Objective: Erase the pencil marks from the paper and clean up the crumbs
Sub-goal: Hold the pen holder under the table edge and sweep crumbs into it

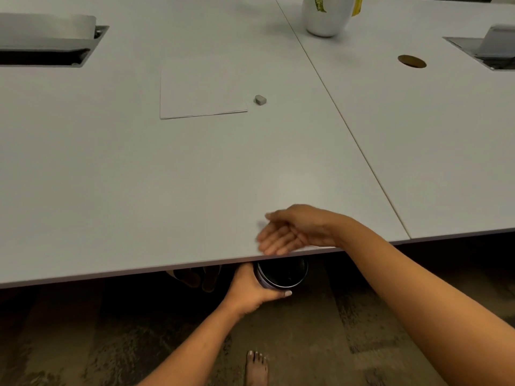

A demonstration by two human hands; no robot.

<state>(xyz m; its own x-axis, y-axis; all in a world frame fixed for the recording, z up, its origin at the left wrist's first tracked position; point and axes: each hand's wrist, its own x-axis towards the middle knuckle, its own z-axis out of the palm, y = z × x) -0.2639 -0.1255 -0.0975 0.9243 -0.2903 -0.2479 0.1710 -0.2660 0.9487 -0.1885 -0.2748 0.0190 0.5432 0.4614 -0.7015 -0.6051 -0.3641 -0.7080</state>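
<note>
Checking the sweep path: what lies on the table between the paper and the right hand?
Nothing: in the head view, the table is bare between the paper and the right hand.

I count two hands: my left hand (252,291) gripping one dark round container (281,274) just under the edge, my right hand (292,231) flat by the edge with fingers (271,242) spread. One sheet of paper (200,90), one grey eraser (260,100) just beside it. One white vase (324,15), one brown round disc (412,61). Two cable hatches: left hatch (47,43), right hatch (485,51). Two tabletop panels: near panel (139,176), right panel (432,135). One bare foot (256,367).
</note>
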